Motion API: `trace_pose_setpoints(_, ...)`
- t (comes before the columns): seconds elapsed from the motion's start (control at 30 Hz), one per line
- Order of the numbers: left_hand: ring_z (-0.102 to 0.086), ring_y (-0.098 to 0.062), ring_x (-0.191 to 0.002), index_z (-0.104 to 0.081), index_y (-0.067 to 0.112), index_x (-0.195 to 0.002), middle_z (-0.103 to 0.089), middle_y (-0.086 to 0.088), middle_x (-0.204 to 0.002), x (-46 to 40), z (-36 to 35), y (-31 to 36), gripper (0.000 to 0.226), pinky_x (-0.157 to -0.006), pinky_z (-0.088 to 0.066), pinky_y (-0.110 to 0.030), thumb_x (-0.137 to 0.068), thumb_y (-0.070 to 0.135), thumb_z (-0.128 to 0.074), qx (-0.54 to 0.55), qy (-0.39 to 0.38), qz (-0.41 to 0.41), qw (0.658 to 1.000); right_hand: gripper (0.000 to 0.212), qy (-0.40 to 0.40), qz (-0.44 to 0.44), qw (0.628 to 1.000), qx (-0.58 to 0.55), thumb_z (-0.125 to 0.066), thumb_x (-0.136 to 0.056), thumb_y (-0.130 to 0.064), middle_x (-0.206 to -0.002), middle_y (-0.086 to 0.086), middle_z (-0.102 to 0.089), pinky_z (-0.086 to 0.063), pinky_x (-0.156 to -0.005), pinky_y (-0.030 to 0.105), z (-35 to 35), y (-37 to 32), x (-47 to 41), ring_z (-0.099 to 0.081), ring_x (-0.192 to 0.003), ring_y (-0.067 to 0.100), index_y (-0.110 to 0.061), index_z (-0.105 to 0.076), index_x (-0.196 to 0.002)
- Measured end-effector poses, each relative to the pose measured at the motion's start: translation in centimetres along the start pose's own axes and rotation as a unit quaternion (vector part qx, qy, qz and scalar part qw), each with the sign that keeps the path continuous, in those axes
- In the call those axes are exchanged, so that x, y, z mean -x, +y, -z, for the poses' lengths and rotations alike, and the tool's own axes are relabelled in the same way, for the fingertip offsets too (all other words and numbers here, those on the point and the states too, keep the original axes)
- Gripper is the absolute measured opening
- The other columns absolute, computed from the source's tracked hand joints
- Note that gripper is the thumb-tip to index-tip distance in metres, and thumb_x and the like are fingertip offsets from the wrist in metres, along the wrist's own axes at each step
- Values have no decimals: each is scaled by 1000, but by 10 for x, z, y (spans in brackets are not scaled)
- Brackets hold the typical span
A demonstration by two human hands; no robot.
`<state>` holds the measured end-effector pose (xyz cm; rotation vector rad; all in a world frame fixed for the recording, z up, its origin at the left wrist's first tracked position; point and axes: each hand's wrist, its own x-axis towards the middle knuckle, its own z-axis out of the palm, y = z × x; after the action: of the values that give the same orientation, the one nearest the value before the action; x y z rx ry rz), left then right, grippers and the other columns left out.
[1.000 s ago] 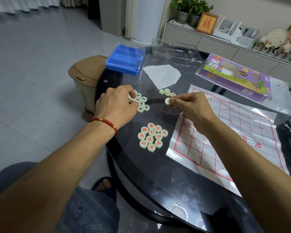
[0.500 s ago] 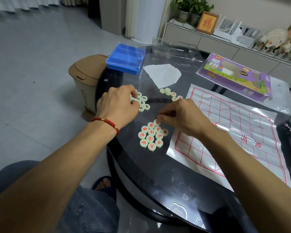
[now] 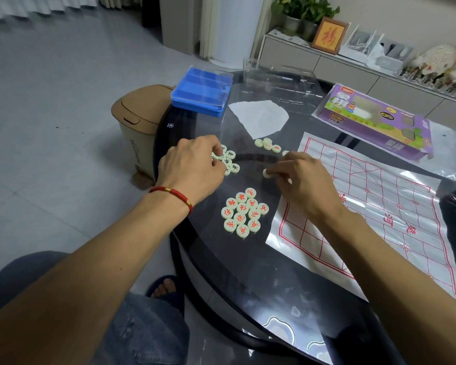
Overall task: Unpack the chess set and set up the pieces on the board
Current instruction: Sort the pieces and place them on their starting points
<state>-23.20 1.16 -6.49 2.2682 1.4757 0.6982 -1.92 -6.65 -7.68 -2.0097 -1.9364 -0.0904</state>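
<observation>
While the right hand [image 3: 304, 184] pinches one pale piece [image 3: 266, 173] beyond the red-lettered cluster [image 3: 244, 213], the left hand [image 3: 192, 169] fingers the black-lettered pieces [image 3: 231, 160], its grasp unclear.

The paper board [image 3: 379, 206] lies flat on the table [image 3: 221, 272]. Left of the board, just beside its near corner, sits a packed cluster of pieces [image 3: 244, 213]. Behind that cluster, further left of the board, lies a second group [image 3: 229, 159]. A short row of pieces [image 3: 267, 144] lies off the board's far left corner. Behind the board lies the box [image 3: 374, 121]; the tray [image 3: 202, 92] lies far left of it.
</observation>
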Motion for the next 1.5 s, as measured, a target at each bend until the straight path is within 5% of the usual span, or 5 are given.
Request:
trace_pose_setpoints(0.13, -64, -29, -82, -66, 30, -103, -67, -1, -77, 1, 1, 4, 18, -76, -56, -44, -87, 27, -59, 9, -3, -8, 1000, 26, 14, -19, 1000, 8, -61, -98, -9, -121, 4, -70, -49, -76, 29, 0, 8, 0, -55, -106, 22, -18, -75, -118)
trace_pose_setpoints(0.27, -63, -27, -79, -66, 30, -103, -60, 3, -72, 4, 1, 7, 17, -69, -54, -37, -89, 25, -59, 7, -8, -22, 1000, 40, -34, -59, 992, 105, -50, -104, -17, -145, 4, -56, -40, -102, 43, -2, 17, -10, -41, -134, 27, -18, -55, -143)
trace_pose_setpoints(0.67, -59, -18, -73, -66, 28, -104, -55, 8, -70, 7, 2, 9, 15, -64, -43, -31, -90, 24, -62, 11, 4, -35, 999, 24, -27, 99, 992, 80, -61, -96, -18, -118, 2, -70, -45, -80, 32, 2, -8, 21, -56, -107, 23, -19, -74, -116)
trace_pose_setpoints(0.93, -60, -20, -75, -65, 28, -104, -58, 8, -72, 5, 3, 10, 14, -63, -43, -30, -91, 25, -61, 23, 13, -33, 999, 40, -19, -56, 993, 103, -46, -102, -23, -132, 8, -59, -50, -91, 45, -12, 8, -38, -52, -119, 28, -21, -56, -141)
trace_pose_setpoints(1.5, -62, -23, -77, -65, 30, -103, -58, 8, -72, 6, 2, 8, 17, -63, -46, -31, -89, 23, -59, 23, 15, -37, 999, 32, -58, 52, 996, 45, -60, -97, -14, -123, 4, -66, -55, -84, 39, 9, -11, 9, -56, -109, 24, -21, -69, -127)
